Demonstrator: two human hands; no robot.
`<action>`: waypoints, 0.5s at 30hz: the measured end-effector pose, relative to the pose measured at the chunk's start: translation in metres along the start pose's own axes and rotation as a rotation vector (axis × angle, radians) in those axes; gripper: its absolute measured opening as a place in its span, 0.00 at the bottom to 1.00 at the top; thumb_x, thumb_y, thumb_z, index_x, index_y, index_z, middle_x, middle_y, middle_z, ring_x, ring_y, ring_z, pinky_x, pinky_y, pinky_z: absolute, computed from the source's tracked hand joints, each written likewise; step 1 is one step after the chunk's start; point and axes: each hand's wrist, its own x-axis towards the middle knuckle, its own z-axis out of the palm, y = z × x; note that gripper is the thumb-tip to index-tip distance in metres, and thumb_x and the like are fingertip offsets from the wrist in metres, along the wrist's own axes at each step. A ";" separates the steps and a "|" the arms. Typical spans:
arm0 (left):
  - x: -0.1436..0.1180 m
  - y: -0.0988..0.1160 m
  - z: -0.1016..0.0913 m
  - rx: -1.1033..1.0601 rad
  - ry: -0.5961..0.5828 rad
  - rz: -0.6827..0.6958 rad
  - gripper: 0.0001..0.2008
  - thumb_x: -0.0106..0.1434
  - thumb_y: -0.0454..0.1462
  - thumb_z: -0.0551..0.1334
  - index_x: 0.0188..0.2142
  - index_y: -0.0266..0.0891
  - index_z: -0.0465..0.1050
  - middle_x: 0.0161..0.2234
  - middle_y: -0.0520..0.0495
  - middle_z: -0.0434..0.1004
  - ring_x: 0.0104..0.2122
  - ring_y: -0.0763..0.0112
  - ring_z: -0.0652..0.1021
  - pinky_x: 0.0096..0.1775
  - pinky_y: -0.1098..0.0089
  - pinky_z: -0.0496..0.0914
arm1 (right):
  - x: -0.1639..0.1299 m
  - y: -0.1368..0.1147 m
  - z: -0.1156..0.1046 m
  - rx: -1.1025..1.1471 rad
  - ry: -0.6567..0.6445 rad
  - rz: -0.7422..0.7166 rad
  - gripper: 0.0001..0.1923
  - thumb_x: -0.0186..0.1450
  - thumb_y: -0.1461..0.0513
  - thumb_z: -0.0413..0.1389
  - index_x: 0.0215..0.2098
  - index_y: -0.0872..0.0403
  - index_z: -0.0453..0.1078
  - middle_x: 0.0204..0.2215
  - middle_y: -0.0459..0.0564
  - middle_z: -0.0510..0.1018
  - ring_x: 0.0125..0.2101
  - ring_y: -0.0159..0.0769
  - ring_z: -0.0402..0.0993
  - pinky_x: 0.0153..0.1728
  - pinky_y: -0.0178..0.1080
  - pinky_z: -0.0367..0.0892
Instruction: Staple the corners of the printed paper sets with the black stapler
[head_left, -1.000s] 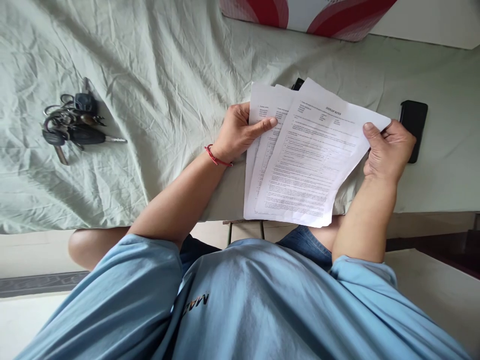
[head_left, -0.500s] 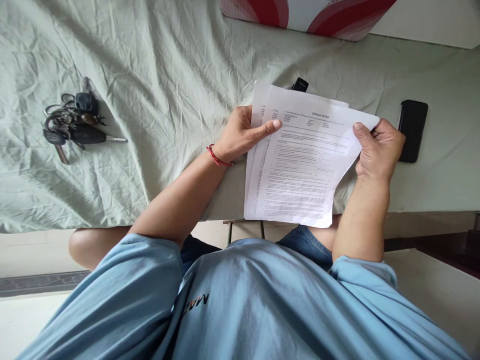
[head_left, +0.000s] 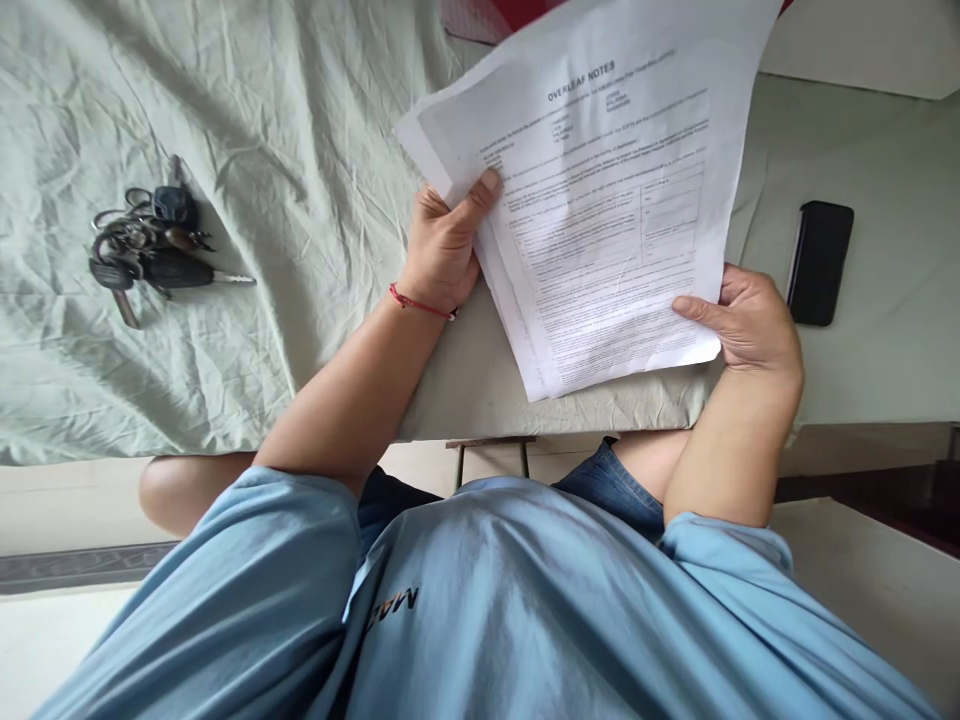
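A: A small stack of printed sheets (head_left: 600, 200) is held up off the table, tilted, the top page headed "OVERLEAF NOTES". The left edge is pinched by the left hand (head_left: 444, 250), thumb laid on the front. The lower right corner is gripped by the right hand (head_left: 746, 320), thumb on top, fingers hidden behind. The hands are kept well apart, one at each side of the stack.

B: And the edges?

A: Not squared. At the left and lower edges the under-sheets are seen stepped out from the top one. A slip is judged possible there: only thin margins are caught, so a loosened thumb could let a page slide free and drop toward the lap.

B: What is found around it?

A: A creased pale green cloth (head_left: 300, 130) is spread over the table. A dark phone (head_left: 819, 262) lies just beyond the right hand; a swung corner could brush it. A bunch of keys (head_left: 154, 250) rests well off to the left. A red and white object (head_left: 487, 15) is partly covered by the raised paper.
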 end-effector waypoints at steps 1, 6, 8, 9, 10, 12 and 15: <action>0.001 0.006 -0.002 -0.083 -0.005 -0.009 0.42 0.66 0.79 0.82 0.61 0.55 0.88 0.52 0.56 0.97 0.77 0.51 0.84 0.84 0.41 0.78 | -0.001 -0.001 -0.003 0.000 0.030 -0.030 0.35 0.44 0.41 0.95 0.40 0.47 0.92 0.38 0.51 0.96 0.42 0.49 0.92 0.49 0.53 0.90; -0.001 0.066 -0.011 -0.352 0.053 -0.138 0.29 0.52 0.60 0.93 0.42 0.49 0.93 0.48 0.44 0.99 0.73 0.31 0.89 0.78 0.41 0.87 | 0.003 -0.003 -0.010 0.082 0.191 -0.247 0.30 0.42 0.44 0.96 0.34 0.46 0.93 0.33 0.46 0.95 0.32 0.36 0.87 0.36 0.40 0.83; 0.001 0.083 -0.019 -0.389 -0.041 -0.244 0.29 0.71 0.64 0.83 0.55 0.45 0.95 0.59 0.44 0.98 0.82 0.33 0.83 0.86 0.38 0.80 | 0.004 -0.004 -0.009 0.088 0.172 -0.256 0.30 0.43 0.43 0.96 0.33 0.46 0.93 0.31 0.45 0.94 0.31 0.35 0.85 0.34 0.39 0.81; 0.003 0.086 -0.024 -0.377 -0.064 -0.278 0.33 0.71 0.69 0.81 0.54 0.45 0.95 0.58 0.43 0.98 0.83 0.31 0.81 0.87 0.38 0.78 | 0.003 -0.004 -0.008 0.077 0.145 -0.245 0.30 0.43 0.43 0.96 0.33 0.46 0.93 0.31 0.44 0.93 0.30 0.34 0.85 0.34 0.38 0.80; 0.005 0.086 -0.029 -0.335 -0.134 -0.277 0.39 0.56 0.76 0.85 0.44 0.48 0.94 0.51 0.40 0.98 0.80 0.27 0.83 0.86 0.39 0.80 | 0.002 -0.004 -0.007 0.062 0.116 -0.230 0.30 0.44 0.42 0.96 0.33 0.46 0.92 0.31 0.44 0.93 0.30 0.33 0.84 0.34 0.38 0.79; 0.007 0.076 -0.039 -0.249 -0.133 -0.347 0.43 0.48 0.83 0.84 0.37 0.51 0.91 0.42 0.40 0.97 0.78 0.26 0.84 0.86 0.39 0.79 | 0.000 -0.002 -0.004 0.030 0.061 -0.204 0.30 0.46 0.42 0.96 0.34 0.47 0.92 0.30 0.44 0.92 0.30 0.33 0.83 0.34 0.38 0.78; 0.006 0.055 -0.050 -0.038 -0.176 -0.354 0.44 0.42 0.72 0.94 0.42 0.43 0.93 0.42 0.37 0.98 0.64 0.23 0.90 0.78 0.19 0.82 | 0.000 0.000 -0.001 0.019 0.043 -0.200 0.31 0.47 0.40 0.95 0.34 0.47 0.92 0.30 0.44 0.91 0.30 0.33 0.81 0.33 0.39 0.77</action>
